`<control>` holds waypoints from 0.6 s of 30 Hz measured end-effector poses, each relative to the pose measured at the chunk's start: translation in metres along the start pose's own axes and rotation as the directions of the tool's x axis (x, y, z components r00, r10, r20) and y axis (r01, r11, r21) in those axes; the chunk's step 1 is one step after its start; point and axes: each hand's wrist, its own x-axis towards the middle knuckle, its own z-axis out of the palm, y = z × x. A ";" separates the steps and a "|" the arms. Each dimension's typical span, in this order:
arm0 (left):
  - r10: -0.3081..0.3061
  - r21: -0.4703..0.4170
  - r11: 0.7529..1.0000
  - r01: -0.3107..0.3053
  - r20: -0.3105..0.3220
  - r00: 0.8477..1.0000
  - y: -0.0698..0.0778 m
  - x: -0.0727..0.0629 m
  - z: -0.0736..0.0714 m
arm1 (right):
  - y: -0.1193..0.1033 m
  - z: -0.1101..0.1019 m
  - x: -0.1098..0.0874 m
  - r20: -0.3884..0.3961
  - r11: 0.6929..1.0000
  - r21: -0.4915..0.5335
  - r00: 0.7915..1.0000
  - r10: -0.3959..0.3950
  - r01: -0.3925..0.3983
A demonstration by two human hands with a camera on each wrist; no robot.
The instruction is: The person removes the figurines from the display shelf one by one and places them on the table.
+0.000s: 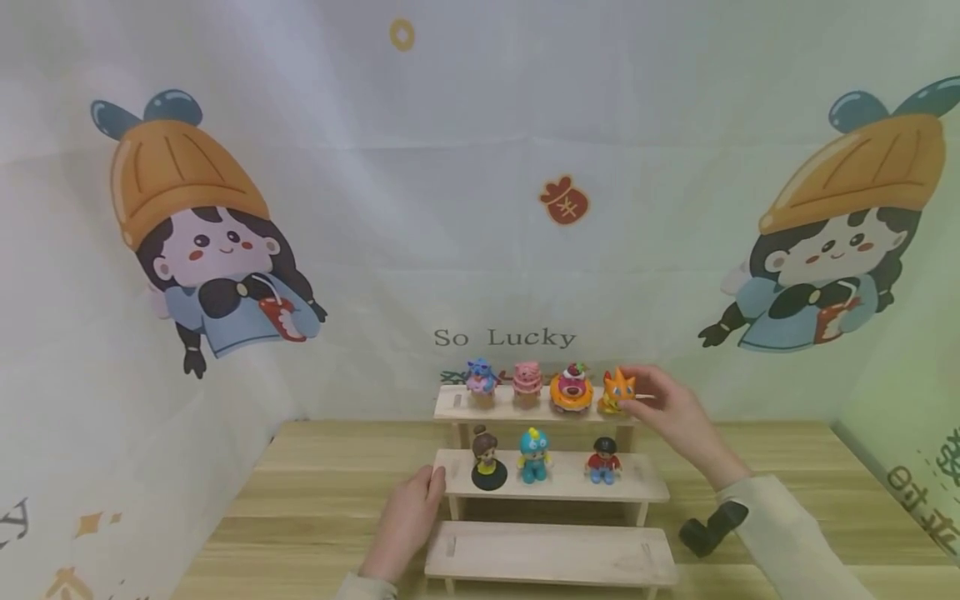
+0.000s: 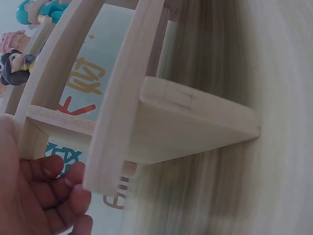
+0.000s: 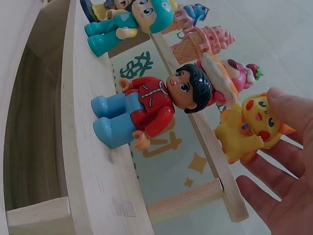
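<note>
A three-step wooden display stand (image 1: 551, 554) stands on the table. My left hand (image 1: 407, 518) grips the left end of its middle step, and in the left wrist view the fingers (image 2: 58, 188) curl beneath that end. At the right end of the top step, my right hand (image 1: 675, 417) pinches a yellow toy figurine with an orange spiky hood (image 1: 617, 390). The thumb lies against its head in the right wrist view, where its face and raised arm (image 3: 252, 122) show. The figurine's base is right at the step's surface.
Beside it on the top step are a bear figure in an orange ring (image 1: 572, 392), a pink ice-cream figure (image 1: 527, 382) and a blue one (image 1: 481, 382). The middle step holds a brown-haired doll (image 1: 486, 454), a teal-suited figure (image 1: 534, 458) and a red-jacketed figure (image 1: 603, 462). A printed cloth hangs behind.
</note>
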 end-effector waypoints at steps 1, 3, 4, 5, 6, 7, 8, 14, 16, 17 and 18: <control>-0.003 -0.004 1.000 0.003 -0.002 1.000 0.000 0.000 0.000 | 0.000 0.001 0.000 -0.006 1.000 -0.008 1.000 0.007 -0.007; -0.006 -0.015 1.000 0.006 -0.006 1.000 -0.001 0.000 0.001 | 0.000 0.001 0.001 -0.015 1.000 -0.020 1.000 0.017 -0.017; -0.004 -0.015 1.000 0.003 -0.013 1.000 -0.001 0.000 0.002 | 0.000 0.002 0.001 -0.021 0.999 -0.026 1.000 0.022 -0.022; -0.002 -0.012 1.000 0.002 -0.017 1.000 -0.001 0.000 0.002 | 0.000 0.002 0.001 -0.027 0.999 -0.033 0.999 0.025 -0.026; 0.002 -0.007 1.000 -0.002 -0.022 1.000 -0.002 0.000 0.002 | 0.000 0.003 0.001 -0.034 0.999 -0.036 0.999 0.027 -0.028; 0.005 -0.004 1.000 -0.006 -0.025 1.000 -0.002 0.000 0.002 | -0.001 0.003 0.000 -0.041 0.999 -0.043 0.999 0.027 -0.029; 0.006 -0.001 1.000 -0.006 -0.026 1.000 -0.002 0.000 0.003 | -0.001 0.003 0.000 -0.049 0.998 -0.048 0.998 0.026 -0.028; -0.016 0.010 1.000 0.017 -0.023 1.000 0.000 0.000 0.002 | -0.001 0.003 -0.002 -0.086 0.997 -0.075 0.996 0.002 -0.009; -0.016 0.011 1.000 0.016 -0.026 1.000 0.000 0.000 0.002 | -0.002 0.002 -0.003 -0.095 0.997 -0.081 0.995 0.000 -0.007; -0.016 0.008 1.000 0.016 -0.027 1.000 0.000 0.000 0.002 | -0.002 0.002 -0.003 -0.098 0.996 -0.084 0.995 0.000 -0.009; -0.015 0.006 1.000 0.015 -0.029 0.999 0.000 -0.001 0.001 | -0.003 0.002 -0.003 -0.099 0.996 -0.086 0.995 0.002 -0.010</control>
